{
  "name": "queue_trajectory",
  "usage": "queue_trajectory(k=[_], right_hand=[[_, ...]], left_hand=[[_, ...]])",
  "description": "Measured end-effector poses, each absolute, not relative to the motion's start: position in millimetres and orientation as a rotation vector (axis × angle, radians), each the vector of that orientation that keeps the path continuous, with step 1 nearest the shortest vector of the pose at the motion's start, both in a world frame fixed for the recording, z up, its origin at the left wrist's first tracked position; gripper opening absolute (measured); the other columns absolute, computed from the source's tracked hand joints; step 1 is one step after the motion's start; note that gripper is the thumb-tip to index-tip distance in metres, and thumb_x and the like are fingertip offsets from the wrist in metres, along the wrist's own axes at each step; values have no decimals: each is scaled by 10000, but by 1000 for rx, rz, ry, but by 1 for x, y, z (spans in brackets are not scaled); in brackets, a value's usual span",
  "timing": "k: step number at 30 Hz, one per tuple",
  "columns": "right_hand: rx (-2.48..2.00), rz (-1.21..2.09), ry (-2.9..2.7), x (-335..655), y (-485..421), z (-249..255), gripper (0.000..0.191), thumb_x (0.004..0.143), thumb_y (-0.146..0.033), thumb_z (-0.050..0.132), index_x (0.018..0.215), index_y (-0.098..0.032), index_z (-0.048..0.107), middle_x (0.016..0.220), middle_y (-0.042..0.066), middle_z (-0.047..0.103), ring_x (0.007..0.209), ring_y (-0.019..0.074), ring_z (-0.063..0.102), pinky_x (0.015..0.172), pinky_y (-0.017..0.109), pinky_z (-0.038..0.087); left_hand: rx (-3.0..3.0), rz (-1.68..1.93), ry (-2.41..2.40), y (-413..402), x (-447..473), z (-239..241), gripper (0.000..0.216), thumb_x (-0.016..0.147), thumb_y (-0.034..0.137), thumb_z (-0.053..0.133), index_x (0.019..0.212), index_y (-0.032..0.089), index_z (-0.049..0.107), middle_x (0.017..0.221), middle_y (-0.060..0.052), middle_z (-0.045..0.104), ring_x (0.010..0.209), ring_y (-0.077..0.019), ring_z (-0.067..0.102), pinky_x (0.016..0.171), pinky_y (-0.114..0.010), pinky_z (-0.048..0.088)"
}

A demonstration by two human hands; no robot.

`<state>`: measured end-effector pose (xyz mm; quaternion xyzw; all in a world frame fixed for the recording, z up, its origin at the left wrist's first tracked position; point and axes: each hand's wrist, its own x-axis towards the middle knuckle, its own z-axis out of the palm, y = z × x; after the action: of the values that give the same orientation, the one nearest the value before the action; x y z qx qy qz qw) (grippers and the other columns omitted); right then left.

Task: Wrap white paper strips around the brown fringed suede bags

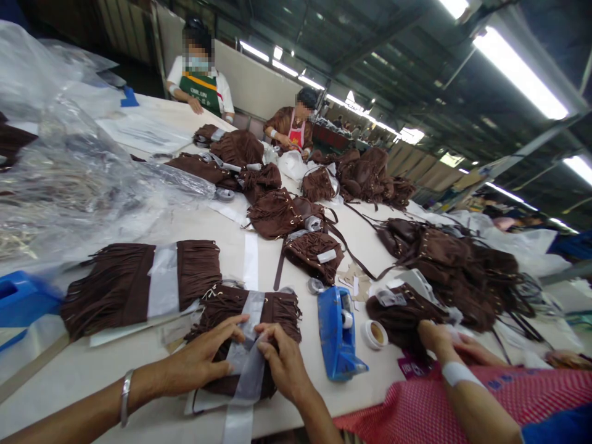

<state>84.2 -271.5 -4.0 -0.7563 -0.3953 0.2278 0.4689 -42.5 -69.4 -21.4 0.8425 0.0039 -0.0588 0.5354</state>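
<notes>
A brown fringed suede bag [277, 311] lies on the white table [115, 364] right in front of me. A clear plastic strip [247, 376] runs across its middle and hangs over the table's near edge. My left hand [203, 361] rests on the bag's left side, fingers stretched onto the strip. My right hand [282, 361] pinches the strip against the bag. A silver bangle [124, 398] sits on my left wrist. A second fringed bag [115, 287], banded with the same clear strip, lies to the left.
A blue tape dispenser [337, 333] and a tape roll [374, 334] stand right of my hands. A co-worker's hand [437, 339] and red checked sleeve work on another bag at right. Many brown bags [444, 259] cover the table; crumpled clear plastic [69, 166] piles at left. Two people work at the far end.
</notes>
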Motion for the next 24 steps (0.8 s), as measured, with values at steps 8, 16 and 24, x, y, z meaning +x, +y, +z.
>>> queue_trajectory(k=[8, 16, 24], right_hand=[[-1860, 529, -1203, 91, -273, -1, 177, 889, -95, 483, 990, -240, 498, 1293, 48, 560, 1195, 165, 539, 987, 298, 403], [-1876, 621, -1187, 99, -271, -5, 175, 917, -125, 482, 1035, -254, 476, 1400, 56, 477, 1250, 181, 527, 1014, 344, 419], [-1900, 590, -1234, 104, -263, 2, 153, 916, -120, 517, 995, -251, 535, 1299, 37, 549, 1303, 174, 477, 1012, 307, 407]], left_hand=[[1809, -4, 132, -72, -30, -35, 377, 927, 244, 416, 1251, 260, 608, 1286, -31, 655, 1220, -214, 576, 1086, -369, 417], [1963, 109, 94, -69, -20, -38, 357, 779, 155, 563, 1081, 265, 719, 1099, -31, 717, 1061, -218, 636, 988, -353, 452], [1336, 217, 683, -79, -12, -35, 361, 759, 489, 684, 886, 156, 740, 871, -48, 758, 865, -242, 683, 796, -323, 512]])
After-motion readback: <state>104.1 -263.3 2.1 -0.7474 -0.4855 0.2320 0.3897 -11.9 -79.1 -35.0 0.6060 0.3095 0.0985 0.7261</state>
